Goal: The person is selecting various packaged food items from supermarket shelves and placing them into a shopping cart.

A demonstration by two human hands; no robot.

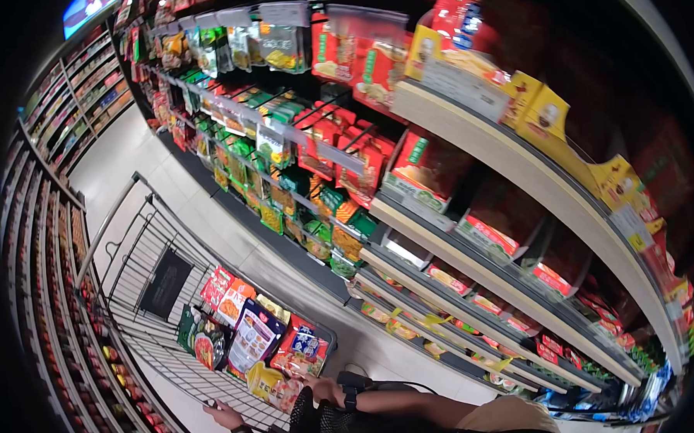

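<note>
Right hand point(322, 388) grips a glossy yellow plastic snack packet point(267, 381), low in the near end of the grey wire shopping trolley point(135, 319); left hand point(222, 415) rests at its rim, grip unclear

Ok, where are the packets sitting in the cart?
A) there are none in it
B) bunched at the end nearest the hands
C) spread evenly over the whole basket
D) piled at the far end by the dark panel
B: the packets lie bunched at the end of the cart nearest the left hand and right hand, well short of the dark panel at the far end.
</note>
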